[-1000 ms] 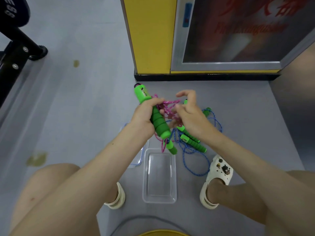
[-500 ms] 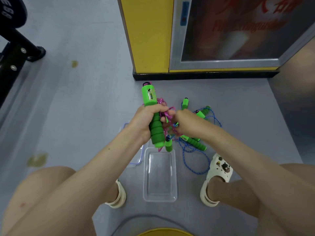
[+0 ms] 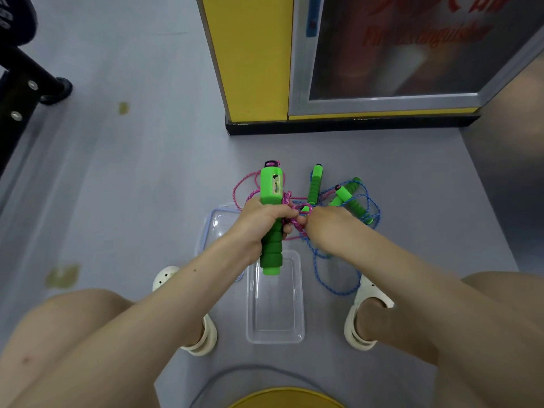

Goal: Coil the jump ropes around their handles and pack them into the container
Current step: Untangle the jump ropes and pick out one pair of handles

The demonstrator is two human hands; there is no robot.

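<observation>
My left hand (image 3: 260, 223) grips a green jump-rope handle (image 3: 272, 219) upright above the clear plastic container (image 3: 275, 334) on the floor. Pink rope (image 3: 244, 184) loops around the handle's top and bunches between my hands. My right hand (image 3: 325, 228) pinches the pink rope beside the handle. A second green handle (image 3: 315, 185) sticks up just beyond my right hand. On the floor to the right lies a blue rope (image 3: 321, 272) with its green handles (image 3: 351, 198).
The container's clear lid (image 3: 213, 228) lies left of it, partly under my left arm. A yellow cabinet (image 3: 250, 60) with a glass door stands ahead. Black equipment (image 3: 20, 81) is at far left. My white clogs (image 3: 363, 316) flank the container.
The handle in my left hand has turned upright and come lower, over the container. My right hand has closed in against the handle, pulling the pink rope tight around it.
</observation>
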